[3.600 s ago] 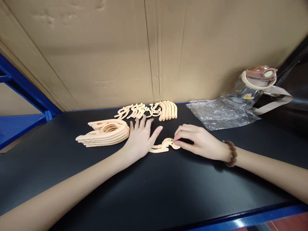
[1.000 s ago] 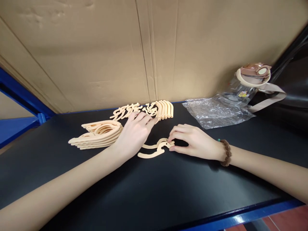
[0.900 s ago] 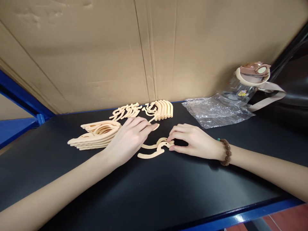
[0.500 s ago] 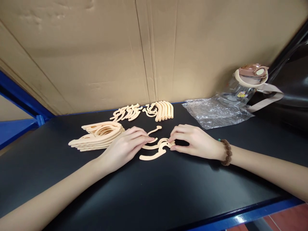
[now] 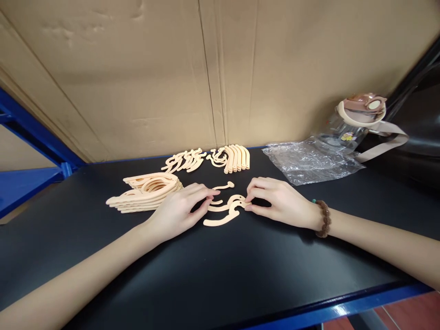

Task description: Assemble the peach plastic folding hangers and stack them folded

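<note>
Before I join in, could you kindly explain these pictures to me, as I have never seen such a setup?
There is no machine here, only a person's bare hands. One camera, worn on the head, takes every picture, looking forward and down. The left hand seems to hold a thin hook; the right hand pinches two curved pieces at one end. On the black tabletop also lie a stack of nested pieces, loose pieces, a row of curved parts, a clear plastic bag and a lidded bottle.

Partial occlusion.
My left hand [image 5: 180, 206] hides part of a thin piece [image 5: 227, 185]; right hand [image 5: 280, 201] partly covers two curved pieces [image 5: 220, 222].
</note>
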`<state>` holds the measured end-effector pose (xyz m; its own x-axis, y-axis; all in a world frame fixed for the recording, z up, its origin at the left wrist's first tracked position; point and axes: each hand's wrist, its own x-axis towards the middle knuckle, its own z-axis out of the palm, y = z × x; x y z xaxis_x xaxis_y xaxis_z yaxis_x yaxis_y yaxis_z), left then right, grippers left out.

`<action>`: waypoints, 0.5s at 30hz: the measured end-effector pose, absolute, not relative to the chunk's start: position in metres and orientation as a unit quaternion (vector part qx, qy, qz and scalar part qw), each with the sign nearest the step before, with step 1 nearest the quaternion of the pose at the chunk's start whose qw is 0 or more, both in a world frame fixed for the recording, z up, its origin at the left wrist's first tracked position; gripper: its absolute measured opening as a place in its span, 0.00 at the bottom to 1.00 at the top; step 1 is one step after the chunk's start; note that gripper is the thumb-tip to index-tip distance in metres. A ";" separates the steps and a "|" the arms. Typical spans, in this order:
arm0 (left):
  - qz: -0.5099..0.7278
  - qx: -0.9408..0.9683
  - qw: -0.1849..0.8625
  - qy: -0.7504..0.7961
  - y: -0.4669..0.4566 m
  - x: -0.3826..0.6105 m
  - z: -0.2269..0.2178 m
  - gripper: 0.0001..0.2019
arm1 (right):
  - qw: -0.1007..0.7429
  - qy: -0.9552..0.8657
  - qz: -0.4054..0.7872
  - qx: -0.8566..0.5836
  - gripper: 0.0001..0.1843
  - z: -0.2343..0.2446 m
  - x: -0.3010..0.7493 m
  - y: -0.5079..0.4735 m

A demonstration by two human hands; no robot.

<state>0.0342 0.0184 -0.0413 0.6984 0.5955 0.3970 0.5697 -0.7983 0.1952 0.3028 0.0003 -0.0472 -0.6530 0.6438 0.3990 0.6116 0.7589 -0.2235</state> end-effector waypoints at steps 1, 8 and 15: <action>0.223 0.921 0.018 0.319 0.017 0.034 -0.041 0.13 | 0.232 -0.909 0.031 -0.345 0.10 -0.047 0.303 0.001; 0.205 0.941 -0.038 0.266 0.012 0.032 -0.035 0.12 | 0.237 -0.911 0.017 -0.338 0.09 -0.047 0.301 0.002; 0.179 0.954 -0.057 0.234 0.010 0.032 -0.033 0.12 | 0.231 -0.911 0.018 -0.341 0.09 -0.047 0.300 0.002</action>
<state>0.0323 0.0097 -0.0331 0.8267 0.4254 0.3684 0.4664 -0.8842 -0.0255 0.3002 0.0021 -0.0474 -0.6613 0.6295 0.4079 0.6124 0.7671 -0.1909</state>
